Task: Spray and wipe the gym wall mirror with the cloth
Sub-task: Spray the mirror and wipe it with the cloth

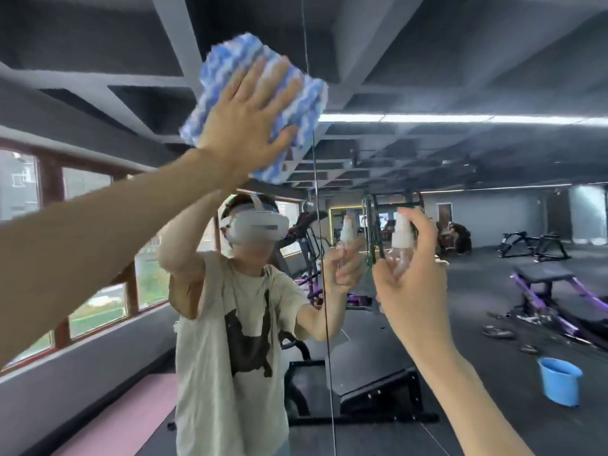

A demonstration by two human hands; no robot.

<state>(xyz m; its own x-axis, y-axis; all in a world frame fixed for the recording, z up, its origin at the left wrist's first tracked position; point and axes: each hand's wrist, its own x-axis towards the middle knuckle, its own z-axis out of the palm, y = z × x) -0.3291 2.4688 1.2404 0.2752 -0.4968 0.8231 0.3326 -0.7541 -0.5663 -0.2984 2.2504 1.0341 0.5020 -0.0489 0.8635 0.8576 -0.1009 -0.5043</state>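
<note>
Left hand (pixel 243 126) presses cloth (pixel 230 57), apparently across the mirror seam (pixel 320 245).

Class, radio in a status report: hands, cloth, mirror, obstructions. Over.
Left hand flat, pressing cloth high on mirror. Right hand grips spray bottle. No obstruction seen.

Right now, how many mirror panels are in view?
2. The left panel, where the left hand presses the cloth, and the right panel, faced by the bottle in the right hand. A seam divides them. More may lie out of frame.
</note>
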